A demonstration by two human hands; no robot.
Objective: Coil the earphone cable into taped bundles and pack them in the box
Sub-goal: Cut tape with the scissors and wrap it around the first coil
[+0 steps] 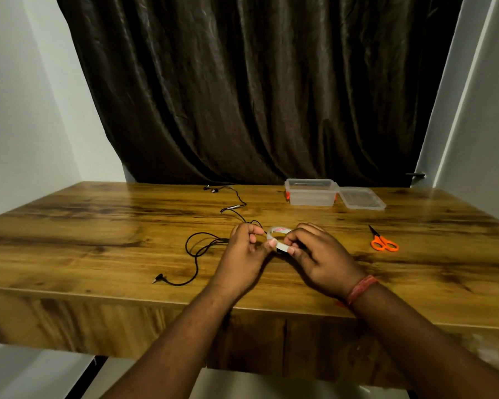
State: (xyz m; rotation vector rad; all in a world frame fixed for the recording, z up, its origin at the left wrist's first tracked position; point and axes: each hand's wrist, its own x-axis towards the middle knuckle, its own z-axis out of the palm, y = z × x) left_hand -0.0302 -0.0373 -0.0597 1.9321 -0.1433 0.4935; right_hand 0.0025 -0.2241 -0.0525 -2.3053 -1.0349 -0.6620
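Above table (98,226), hands pinching tape roll (274,236)

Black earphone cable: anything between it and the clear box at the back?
Nothing visible. The black earphone cable and the lidless clear plastic box are separated only by bare wooden tabletop; the orange scissors and detached clear lid lie off to the right.

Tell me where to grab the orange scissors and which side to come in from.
Take the scissors by the orange finger loops, coming from the near edge of the table. They lie flat and closed, loops toward the person, dark blades pointing away, with bare tabletop around them.
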